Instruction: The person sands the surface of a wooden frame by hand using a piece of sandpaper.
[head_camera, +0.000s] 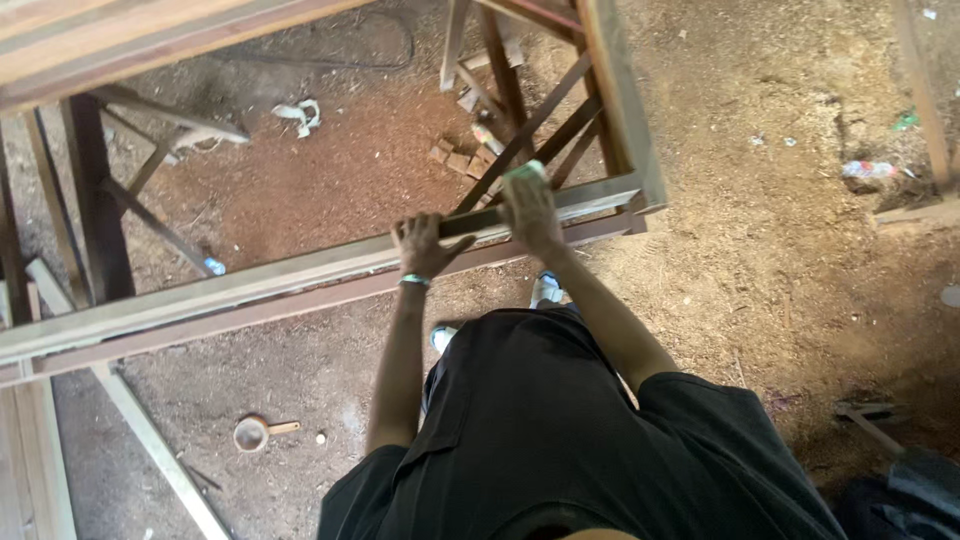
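Observation:
A long wooden frame rail runs from the left edge to a corner at the right, above a dirt floor. My left hand grips the top edge of this rail, with a green band on the wrist. My right hand presses a small pale green pad flat on the rail, a little to the right of my left hand. Both arms reach down from my black shirt. My shoes show under the rail.
More wooden frames stand upper left and at the top middle. Small wood blocks lie on the sawdust floor. A small round scoop with a handle lies lower left. Loose laths lean at left.

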